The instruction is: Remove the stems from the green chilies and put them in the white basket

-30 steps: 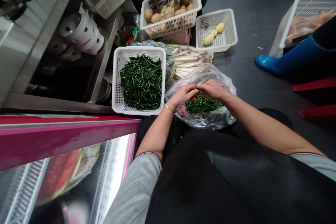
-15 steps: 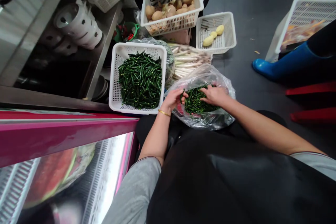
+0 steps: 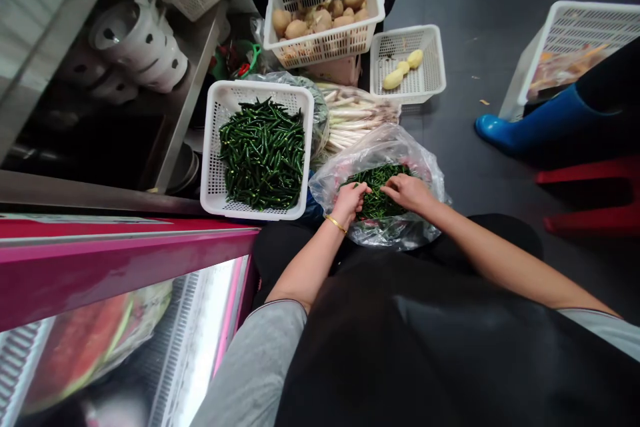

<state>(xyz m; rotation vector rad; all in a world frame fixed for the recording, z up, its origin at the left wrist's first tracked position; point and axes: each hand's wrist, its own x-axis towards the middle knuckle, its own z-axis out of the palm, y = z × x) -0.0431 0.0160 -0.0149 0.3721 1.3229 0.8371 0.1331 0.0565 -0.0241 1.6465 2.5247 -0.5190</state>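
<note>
Both my hands are over an open clear plastic bag (image 3: 420,153) of thin green chilies (image 3: 383,208) in front of my lap. My left hand (image 3: 352,203), with a gold bangle at the wrist, is closed with its fingertips pinched at the bag's left side; a green chili seems to be between them. My right hand (image 3: 406,192) is closed too, fingertips together just above the pile, and what it pinches is too small to name. Left of the bag, a white basket (image 3: 207,147) holds many dark green chilies (image 3: 264,153).
Spring onions (image 3: 355,113) lie beyond the bag. Behind stand a potato basket (image 3: 325,50) and a smaller basket (image 3: 433,73) with peeled potatoes. A person's blue boot (image 3: 530,127), a white crate (image 3: 537,33) and a red stool (image 3: 590,173) are right; a steel shelf (image 3: 193,90) is left.
My left hand has moved right, over the chilies and closer to my right hand, and its fingers have closed up. The view has shifted slightly.
</note>
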